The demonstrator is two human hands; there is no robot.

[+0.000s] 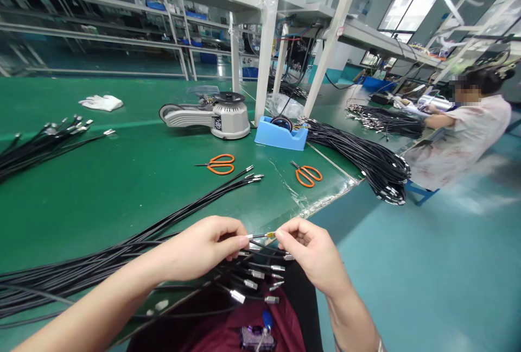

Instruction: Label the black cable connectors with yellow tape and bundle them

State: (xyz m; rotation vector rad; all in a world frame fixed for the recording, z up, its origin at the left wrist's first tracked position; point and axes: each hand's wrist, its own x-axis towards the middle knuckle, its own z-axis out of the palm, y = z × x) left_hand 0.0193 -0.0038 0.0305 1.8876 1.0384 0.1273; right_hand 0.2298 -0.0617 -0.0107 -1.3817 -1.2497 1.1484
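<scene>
My left hand [205, 249] and my right hand [311, 254] meet at the near edge of the green table [122, 178]. Both pinch the metal-tipped end of one black cable [260, 236], which shows a small yellow band between my fingertips. Below them hang several more black cable ends with silver connectors [254, 281], part of a long bundle [81, 270] running left across the table. A few separate cables [228, 183] lie just beyond my hands.
Two orange scissors [222, 164] [308, 174], a grey tape dispenser machine [215, 115], a blue tape holder [280, 133], a white glove [101, 102], another cable bundle [44, 143] at left and a big cable heap [366, 159] at right. A seated person [464, 124] works at far right.
</scene>
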